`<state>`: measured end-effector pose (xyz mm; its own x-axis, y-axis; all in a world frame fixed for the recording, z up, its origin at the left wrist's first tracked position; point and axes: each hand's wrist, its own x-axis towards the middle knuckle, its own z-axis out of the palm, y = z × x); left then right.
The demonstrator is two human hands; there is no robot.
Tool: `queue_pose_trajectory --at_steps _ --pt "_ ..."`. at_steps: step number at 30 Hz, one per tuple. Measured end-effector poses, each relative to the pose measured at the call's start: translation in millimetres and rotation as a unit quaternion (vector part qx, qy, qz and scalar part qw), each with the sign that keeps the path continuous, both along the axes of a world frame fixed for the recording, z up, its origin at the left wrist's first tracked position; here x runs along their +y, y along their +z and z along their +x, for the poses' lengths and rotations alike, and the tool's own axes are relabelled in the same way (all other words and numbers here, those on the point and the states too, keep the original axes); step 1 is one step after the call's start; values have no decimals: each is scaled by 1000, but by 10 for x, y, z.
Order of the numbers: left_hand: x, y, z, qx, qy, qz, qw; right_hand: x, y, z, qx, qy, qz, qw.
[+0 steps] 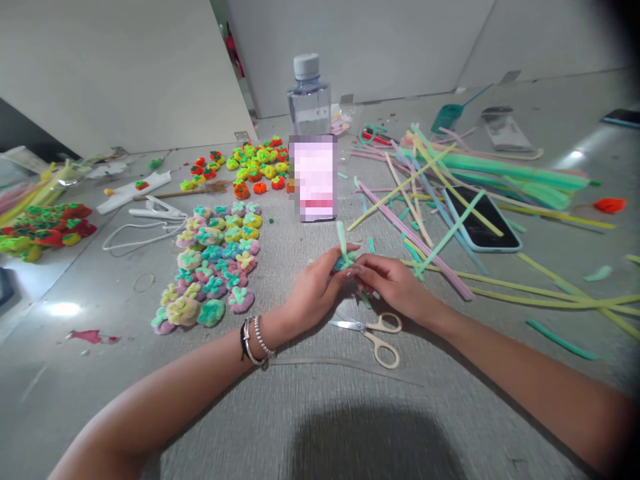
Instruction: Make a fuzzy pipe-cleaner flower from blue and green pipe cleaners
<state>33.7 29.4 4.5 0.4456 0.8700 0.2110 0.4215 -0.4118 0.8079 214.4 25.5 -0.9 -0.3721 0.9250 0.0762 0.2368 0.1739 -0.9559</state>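
Beyond scissors (362, 327), left hand (316, 287) and right hand (397, 285) pinch a green strip (342, 240) pointing up.

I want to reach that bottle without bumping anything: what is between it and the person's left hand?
In the head view, a phone-like device with a pixelated screen is between the bottle and the left hand.

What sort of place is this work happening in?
Probably a small craft workspace, though whether at home or in a shop I can't tell. Loose fuzzy stems, scissors and clustered fuzzy flowers suggest it.
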Motion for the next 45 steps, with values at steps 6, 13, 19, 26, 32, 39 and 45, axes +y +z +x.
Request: queue_pose_trajectory --at_steps 6,13,19,26,32,39,45 --pt "9 5 2 -6 -17 -9 1000 -6 39 -8 29 -17 -9 999" --pt "27 -13 9 -11 -11 -26 1000 -13 16 -7 17 -16 30 999" --pt "21 10 5 -34 -18 -35 999 -24 -1 -13 2 -23 34 999" --pt "21 11 4 -54 -22 -41 997 -29 -12 -39 -55 -45 78 994" --pt "23 21 3 -36 -29 -35 998 -61 -57 -28 -135 -52 135 980" --pt "9 36 2 -20 -37 -25 999 -81 -75 -29 -164 -46 175 970" --pt "19 14 10 0 -36 -19 999 -75 -84 -42 -154 -52 178 971"
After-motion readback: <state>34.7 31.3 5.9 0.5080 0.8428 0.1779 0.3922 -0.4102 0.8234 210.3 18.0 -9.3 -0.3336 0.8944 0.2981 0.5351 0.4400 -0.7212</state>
